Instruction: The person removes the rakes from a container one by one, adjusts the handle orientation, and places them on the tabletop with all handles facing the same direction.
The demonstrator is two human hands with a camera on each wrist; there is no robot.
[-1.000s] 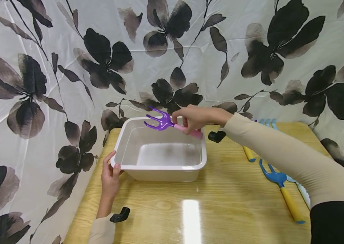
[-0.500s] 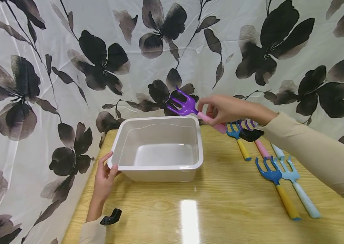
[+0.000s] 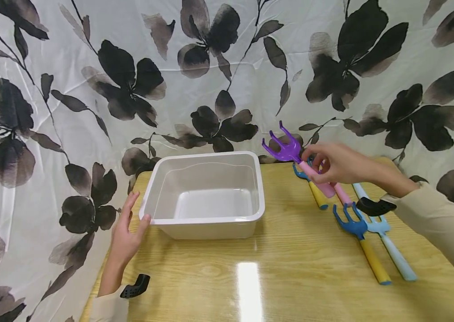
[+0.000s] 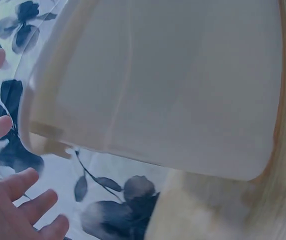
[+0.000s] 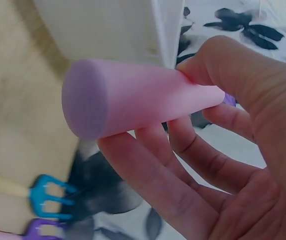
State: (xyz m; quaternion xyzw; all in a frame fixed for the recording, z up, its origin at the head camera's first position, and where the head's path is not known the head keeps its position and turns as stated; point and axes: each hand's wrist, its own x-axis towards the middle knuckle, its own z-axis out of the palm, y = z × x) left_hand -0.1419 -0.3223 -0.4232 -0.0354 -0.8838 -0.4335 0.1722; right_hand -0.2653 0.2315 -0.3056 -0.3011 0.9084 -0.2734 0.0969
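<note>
My right hand (image 3: 343,167) pinches the pink handle of a purple hand rake (image 3: 289,151), held in the air right of the bin with its tines pointing up and left. In the right wrist view thumb and fingers lie along the tapered pink handle (image 5: 143,97), its round end toward the camera. A white plastic bin (image 3: 203,230) stands on the table with a bare floor inside. My left hand (image 3: 124,243) is at its front left corner, fingers spread, thumb tip right at the rim. The left wrist view shows those fingers stretched out beside the bin wall (image 4: 183,100).
More hand rakes lie at the right of the wooden table (image 3: 291,277): a blue one with a yellow handle (image 3: 373,261), a light blue one (image 3: 399,257), and others behind, including a yellow handle (image 3: 317,196) partly under the held rake. A floral cloth (image 3: 130,27) hangs behind.
My right hand has carried the purple rake from over the bin rightward, to above the other rakes. My left hand has loosened from the bin's corner and its fingers have spread.
</note>
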